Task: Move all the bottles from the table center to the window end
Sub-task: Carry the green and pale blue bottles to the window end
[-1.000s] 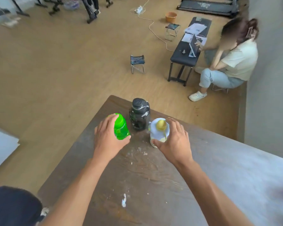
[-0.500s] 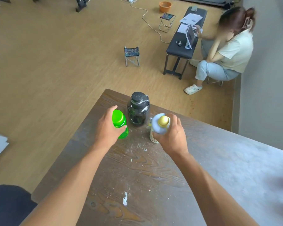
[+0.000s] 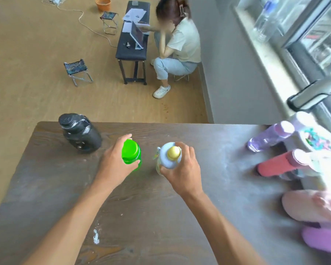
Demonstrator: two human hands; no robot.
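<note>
My left hand [image 3: 115, 165] grips a bright green bottle [image 3: 131, 153] held above the dark wooden table [image 3: 161, 217]. My right hand [image 3: 183, 169] grips a pale bottle with a gold cap [image 3: 169, 155] beside it. A black jug [image 3: 79, 132] stands alone at the table's far left corner. At the right end, by the window [image 3: 313, 35], stand a purple bottle [image 3: 269, 136], a red bottle [image 3: 277, 165], a pink one [image 3: 310, 205] and a violet one [image 3: 323, 240], all blurred.
A person sits on a low stool [image 3: 180, 44] beyond the table beside a dark bench [image 3: 132, 46] with a laptop. A small folding stool [image 3: 77, 71] stands on the wooden floor. A window handle [image 3: 311, 94] juts out above the table's right end.
Both hands closed on their bottles, lifted them and carried them right, away from the black jug. The view swung right, bringing the window and the bottles beside it into sight.
</note>
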